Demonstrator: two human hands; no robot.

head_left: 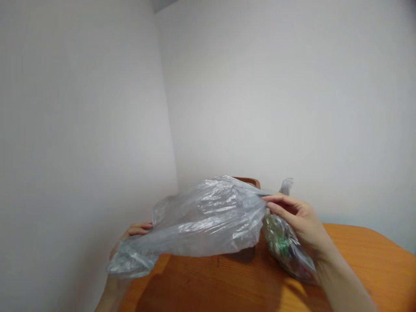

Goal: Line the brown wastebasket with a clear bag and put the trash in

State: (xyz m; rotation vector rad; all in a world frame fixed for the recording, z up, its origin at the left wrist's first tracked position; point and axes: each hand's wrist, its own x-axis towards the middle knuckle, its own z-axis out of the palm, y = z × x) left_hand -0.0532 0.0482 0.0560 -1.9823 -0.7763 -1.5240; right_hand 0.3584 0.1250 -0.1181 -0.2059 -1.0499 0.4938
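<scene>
- Stretching a loose, clear plastic bag (pixel 211 216) sideways between left hand (pixel 138 229) and right hand (pixel 300 216), up over a wooden table (pixel 360 247). Probably at the spreading-out or straightening stage, going by the pulled film.
- Pinching a gathered bit of the bag's right end between thumb and fingers of the right hand. Pretty clear grip there.
- Touching the plastic near the other end with the left hand, partly tucked behind the film. Can't tell if pinching or just propping it up, sorry.
- Drooping in a crumpled flap past the left fingers, and all creased and shiny through the middle. Looks empty or close to it, tbh.
- Partly blocking the view of a brown object (pixel 255 181) with a raised rim, behind the bag. Too hidden to name properly.
- Sitting on the table just beyond the right hand: a filled clear bag (pixel 287 255) with colourful stuff inside, some of it green, and a bunched-up top. Can't make out the actual contents.
- As for a next move, would call for a secure hold at both ends and a gentle pull, imo. Thin film, so probably easy to tear or lose from the fingertips. Also worth steering clear of the filled bag, so near the right wrist.
</scene>
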